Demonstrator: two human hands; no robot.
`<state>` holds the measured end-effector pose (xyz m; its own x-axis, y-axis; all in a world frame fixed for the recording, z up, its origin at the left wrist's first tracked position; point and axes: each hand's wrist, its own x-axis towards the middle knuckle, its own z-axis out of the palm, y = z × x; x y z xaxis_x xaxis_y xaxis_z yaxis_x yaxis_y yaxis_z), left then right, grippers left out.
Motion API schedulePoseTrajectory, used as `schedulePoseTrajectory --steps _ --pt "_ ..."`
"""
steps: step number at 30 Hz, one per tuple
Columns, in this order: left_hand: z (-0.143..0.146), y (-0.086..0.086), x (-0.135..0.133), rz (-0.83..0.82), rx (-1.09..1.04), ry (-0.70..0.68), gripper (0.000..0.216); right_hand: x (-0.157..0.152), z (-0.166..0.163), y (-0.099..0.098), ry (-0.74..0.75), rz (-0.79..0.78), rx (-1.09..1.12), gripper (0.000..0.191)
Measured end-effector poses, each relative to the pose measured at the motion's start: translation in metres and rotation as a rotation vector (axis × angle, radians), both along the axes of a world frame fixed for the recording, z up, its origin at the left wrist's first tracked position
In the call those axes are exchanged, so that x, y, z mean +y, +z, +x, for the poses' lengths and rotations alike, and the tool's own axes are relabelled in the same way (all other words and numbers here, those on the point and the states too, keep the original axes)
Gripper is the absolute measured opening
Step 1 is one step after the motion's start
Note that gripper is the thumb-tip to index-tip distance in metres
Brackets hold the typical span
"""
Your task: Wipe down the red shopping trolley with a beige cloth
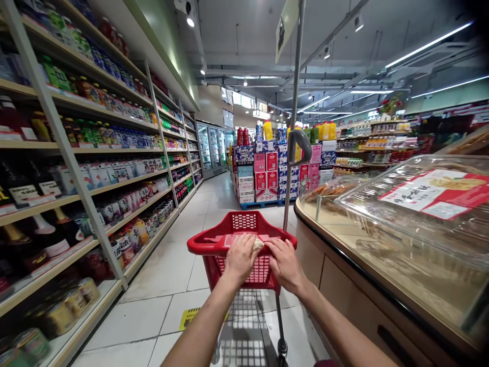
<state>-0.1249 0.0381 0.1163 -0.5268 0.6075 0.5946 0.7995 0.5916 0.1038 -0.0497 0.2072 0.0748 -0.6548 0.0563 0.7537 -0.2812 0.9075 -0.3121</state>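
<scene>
Supermarket shelves (118, 150) — left hand (240, 257) and right hand (284, 264) curl fingers (244, 240) over the cart handle (214, 245) (Chinese-lettered label (414, 196) nearby).

The red plastic shopping cart (260, 270) stood between the long pale-edged bottle-and-can shelves (114, 150) on its left and the curved beige counter (347, 285) on its right. On that counter lay a clear rectangular plastic container (439, 191). Ahead stood stacked multicoloured cardboard boxes (267, 176); farther back, left of them, tall glass-doored refrigerators (212, 145).
</scene>
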Motion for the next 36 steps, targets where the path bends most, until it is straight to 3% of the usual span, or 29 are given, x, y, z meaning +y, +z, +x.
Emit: schedulePoseTrajectory --steps 2,4,6,7,10,13,15,17,18,20,22,24,27,30,33,36 --pt "-0.015 0.001 -0.025 -0.01 0.033 0.096 0.03 0.005 -0.003 -0.002 0.015 0.034 -0.009 0.039" --pt "-0.026 0.005 -0.043 0.073 0.011 0.318 0.027 0.0 -0.008 -0.005 -0.018 -0.005 0.048 0.036" --pt "-0.027 0.007 -0.038 0.139 -0.046 0.479 0.03 -0.011 -0.013 -0.008 -0.043 -0.051 0.107 0.034" --pt "-0.023 0.007 -0.026 0.142 -0.064 0.476 0.031 -0.015 -0.014 -0.01 -0.037 -0.063 0.122 0.035" --pt "-0.007 0.002 0.018 0.134 -0.052 0.251 0.03 -0.021 -0.018 -0.014 0.006 -0.069 0.145 0.042" --pt "-0.006 0.0 0.026 0.043 0.005 -0.005 0.025 -0.018 -0.02 -0.015 0.023 -0.071 0.158 0.05" --pt "-0.017 0.002 0.005 0.072 0.02 0.037 0.028 -0.015 -0.021 -0.014 0.018 -0.097 0.162 0.049" --pt "-0.028 0.006 -0.016 0.21 -0.024 0.274 0.031 -0.015 -0.02 -0.012 0.006 -0.156 0.177 0.045" --pt "-0.031 0.007 -0.019 0.225 -0.047 0.313 0.03 -0.016 -0.02 -0.01 0.009 -0.185 0.184 0.044" --pt "-0.029 0.008 -0.012 0.181 -0.043 0.257 0.027 -0.016 -0.019 -0.008 0.04 -0.216 0.187 0.044" --pt "-0.02 0.008 0.005 0.076 0.0 0.104 0.023 -0.013 -0.018 -0.008 0.072 -0.203 0.174 0.043" --pt "-0.013 0.01 0.015 0.014 0.022 -0.001 0.023 -0.007 -0.017 -0.008 0.013 -0.183 0.153 0.04" --pt "-0.013 0.016 0.009 0.068 -0.02 0.094 0.026 0.001 -0.018 -0.009 -0.116 -0.185 0.105 0.035" --pt "-0.014 0.017 0.009 0.119 -0.058 0.198 0.03 -0.001 -0.019 -0.009 -0.093 -0.245 0.105 0.036" --pt "-0.007 0.013 0.021 0.04 -0.042 0.058 0.025 -0.008 -0.019 -0.007 -0.048 -0.303 0.111 0.037" --pt "-0.01 0.008 0.008 0.021 -0.018 -0.017 0.026 -0.012 -0.02 -0.004 -0.023 -0.336 0.083 0.037"
